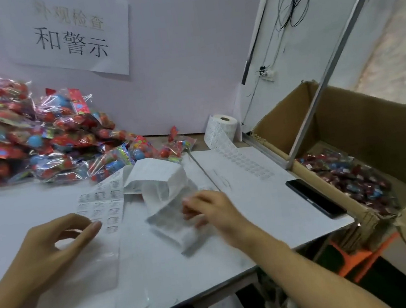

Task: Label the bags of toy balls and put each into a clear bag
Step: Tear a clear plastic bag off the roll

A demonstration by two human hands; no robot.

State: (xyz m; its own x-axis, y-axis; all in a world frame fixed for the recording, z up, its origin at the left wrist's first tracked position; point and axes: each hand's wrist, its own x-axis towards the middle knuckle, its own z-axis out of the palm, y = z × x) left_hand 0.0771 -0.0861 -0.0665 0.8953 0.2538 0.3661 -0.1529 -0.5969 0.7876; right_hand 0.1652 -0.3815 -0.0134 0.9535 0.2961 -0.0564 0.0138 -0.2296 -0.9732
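The left hand (55,243) is loose and holds nothing; its thumb tip touches the label strip (101,206). The right hand (207,210) pinches something blurred, so I cannot tell what. The labels look thin and floppy; peel one by its corner. The ball bags (44,146) are piled far beyond both hands.

Readable text: one wall sign only.

Paper sign (74,34) taped to the wall, two lines of Chinese characters: upper line faint, washed out, seems to read 外观检查; lower line bold black, 和警示. Label strip (101,206) on the surface carries rows of small black-printed stickers, print too small to read. Label roll (221,131) likewise, too small. Toy ball bags (43,136) show coloured header cards, lettering blurred.
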